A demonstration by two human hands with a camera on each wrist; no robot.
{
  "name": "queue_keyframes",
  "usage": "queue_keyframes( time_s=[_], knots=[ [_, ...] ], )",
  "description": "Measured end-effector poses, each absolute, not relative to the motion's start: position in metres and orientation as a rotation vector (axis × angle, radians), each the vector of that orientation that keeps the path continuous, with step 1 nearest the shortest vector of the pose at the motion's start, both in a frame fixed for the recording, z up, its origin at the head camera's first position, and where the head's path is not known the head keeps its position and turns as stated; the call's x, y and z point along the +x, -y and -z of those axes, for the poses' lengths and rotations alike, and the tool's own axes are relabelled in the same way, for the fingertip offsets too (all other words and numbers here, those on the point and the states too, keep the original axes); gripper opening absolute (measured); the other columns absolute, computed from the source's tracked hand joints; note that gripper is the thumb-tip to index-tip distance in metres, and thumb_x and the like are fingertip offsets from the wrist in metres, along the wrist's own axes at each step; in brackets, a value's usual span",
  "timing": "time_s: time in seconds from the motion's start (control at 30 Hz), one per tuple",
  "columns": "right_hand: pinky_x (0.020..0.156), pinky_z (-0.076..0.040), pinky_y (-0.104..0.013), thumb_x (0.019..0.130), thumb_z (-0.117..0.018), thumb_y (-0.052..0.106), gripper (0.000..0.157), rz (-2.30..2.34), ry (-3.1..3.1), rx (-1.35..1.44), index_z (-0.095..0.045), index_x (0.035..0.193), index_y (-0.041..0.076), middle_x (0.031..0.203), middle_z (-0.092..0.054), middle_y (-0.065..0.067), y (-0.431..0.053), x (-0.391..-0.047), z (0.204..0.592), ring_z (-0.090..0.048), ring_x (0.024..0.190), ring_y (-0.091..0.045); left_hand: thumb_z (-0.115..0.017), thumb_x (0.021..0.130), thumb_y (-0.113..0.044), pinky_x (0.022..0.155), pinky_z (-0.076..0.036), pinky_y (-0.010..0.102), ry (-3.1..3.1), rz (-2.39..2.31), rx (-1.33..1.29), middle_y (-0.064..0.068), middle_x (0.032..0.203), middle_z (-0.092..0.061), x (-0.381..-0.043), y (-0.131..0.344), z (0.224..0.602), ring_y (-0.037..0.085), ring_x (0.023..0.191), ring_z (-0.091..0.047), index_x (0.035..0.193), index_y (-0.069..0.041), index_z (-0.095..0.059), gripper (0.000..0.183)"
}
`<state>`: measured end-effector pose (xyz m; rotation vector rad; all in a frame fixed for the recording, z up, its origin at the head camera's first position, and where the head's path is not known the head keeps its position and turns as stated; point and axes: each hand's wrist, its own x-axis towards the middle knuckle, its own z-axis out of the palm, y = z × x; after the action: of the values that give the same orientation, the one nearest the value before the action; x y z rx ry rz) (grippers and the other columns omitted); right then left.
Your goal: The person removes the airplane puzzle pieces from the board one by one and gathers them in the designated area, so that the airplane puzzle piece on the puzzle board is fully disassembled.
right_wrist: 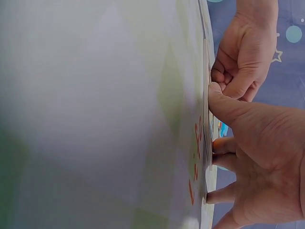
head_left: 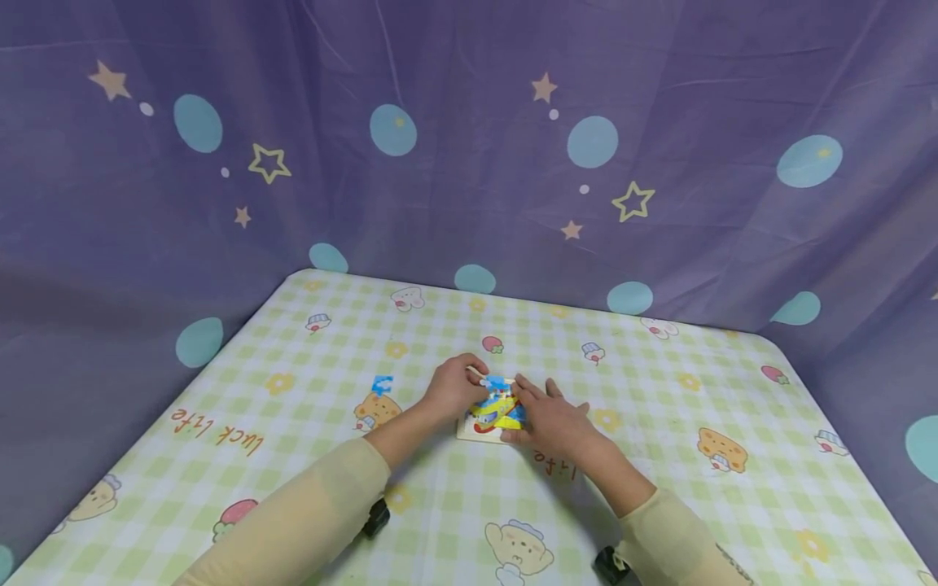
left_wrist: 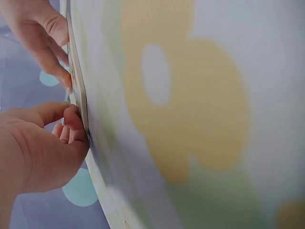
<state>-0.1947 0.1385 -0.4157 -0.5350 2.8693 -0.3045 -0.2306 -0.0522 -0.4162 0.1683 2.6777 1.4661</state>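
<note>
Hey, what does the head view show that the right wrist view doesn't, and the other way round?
Only the head view shows the loose blue puzzle piece on the tablecloth, and the yellow aircraft picture on the puzzle board.

Only the right wrist view shows the palm side of the right hand, and the puzzle board nearly edge-on.

Both show the left hand, the right hand, the puzzle board, the tablecloth with orange lettering, and the purple curtain.

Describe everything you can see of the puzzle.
The puzzle is a thin board with a pale, wood-like border and a picture in yellow, blue and red, partly covered. It lies flat on the checked cloth. The right hand touches its right side; the left hand is at its left side, exact contact hard to tell.
</note>
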Motion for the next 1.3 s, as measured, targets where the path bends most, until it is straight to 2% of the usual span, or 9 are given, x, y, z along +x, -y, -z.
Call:
queue_keyframes(
  time_s=[0.17, 0.4, 0.73, 1.3],
  knots=[
    [0.090, -0.026, -0.087, 0.091, -0.066, 0.058, 0.085, 0.308, -2.860, -0.532, -0.036, 0.158, 0.014, 0.166, -0.024, 0.002, -0.138, -0.194, 0.417, -0.023, 0.146, -0.049, -0.077, 0.085, -0.002, 0.061, -0.053, 0.027, -2.581, -1.576, 0.107, 0.005, 0.082, -0.065, -0.232, 0.057, 0.418, 0.016, 0.068, -0.061, 0.107, -0.004, -0.066, 0.025],
    [0.090, -0.027, -0.087, 0.092, -0.065, 0.058, 0.084, 0.303, -2.858, -0.536, -0.036, 0.158, 0.014, 0.166, -0.023, 0.002, -0.137, -0.195, 0.418, -0.022, 0.147, -0.049, -0.076, 0.085, 0.002, 0.063, -0.056, 0.029, -2.437, -1.728, 0.043, 0.007, 0.082, -0.066, -0.230, 0.065, 0.418, 0.017, 0.068, -0.062, 0.110, -0.003, -0.066, 0.027],
    [0.091, -0.026, -0.087, 0.092, -0.066, 0.057, 0.084, 0.308, -2.860, -0.520, -0.036, 0.158, 0.014, 0.167, -0.023, 0.001, -0.138, -0.195, 0.418, -0.022, 0.147, -0.049, -0.076, 0.084, 0.004, 0.059, -0.055, 0.029, -2.402, -1.793, -0.015, 0.008, 0.081, -0.066, -0.228, 0.075, 0.420, 0.019, 0.059, -0.061, 0.110, -0.004, -0.067, 0.028],
    [0.091, -0.024, -0.088, 0.092, -0.066, 0.057, 0.084, 0.326, -2.863, -0.534, -0.036, 0.158, 0.015, 0.167, -0.022, 0.001, -0.139, -0.194, 0.419, -0.020, 0.148, -0.048, -0.073, 0.085, 0.007, 0.059, -0.056, 0.030, -2.333, -1.828, -0.074, 0.012, 0.085, -0.068, -0.223, 0.111, 0.419, 0.020, 0.067, -0.066, 0.113, 0.001, -0.066, 0.029]
  ],
)
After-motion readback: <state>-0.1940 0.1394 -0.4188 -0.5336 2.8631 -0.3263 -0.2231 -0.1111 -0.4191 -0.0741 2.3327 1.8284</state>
